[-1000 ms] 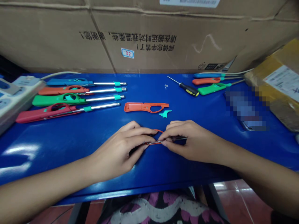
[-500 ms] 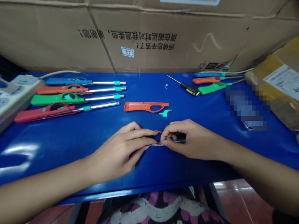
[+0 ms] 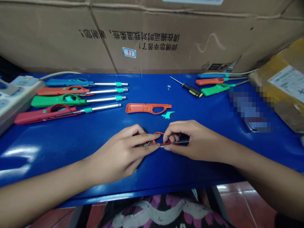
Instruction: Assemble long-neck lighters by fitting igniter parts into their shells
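Both my hands rest on the blue table (image 3: 71, 139) and pinch an opened orange lighter body (image 3: 158, 138) with a thin metal tube. My left hand (image 3: 123, 152) holds its left end with closed fingers. My right hand (image 3: 190, 139) grips the right end, thumb and forefinger pressed on the orange part. Most of the piece is hidden under my fingers. Just beyond lie an orange half-shell (image 3: 148, 108) and a small teal trigger piece (image 3: 168, 115).
Several long-nosed lighters (image 3: 71, 100) lie in a row at the left, beside a white power strip (image 3: 14, 95). A screwdriver (image 3: 188, 87) and three more lighters (image 3: 213, 83) lie at the back right. A cardboard box (image 3: 152, 34) walls the back; a parcel (image 3: 282, 82) sits at the right.
My hands have stayed in place; the fingers shifted slightly and more of the orange piece shows between them now.
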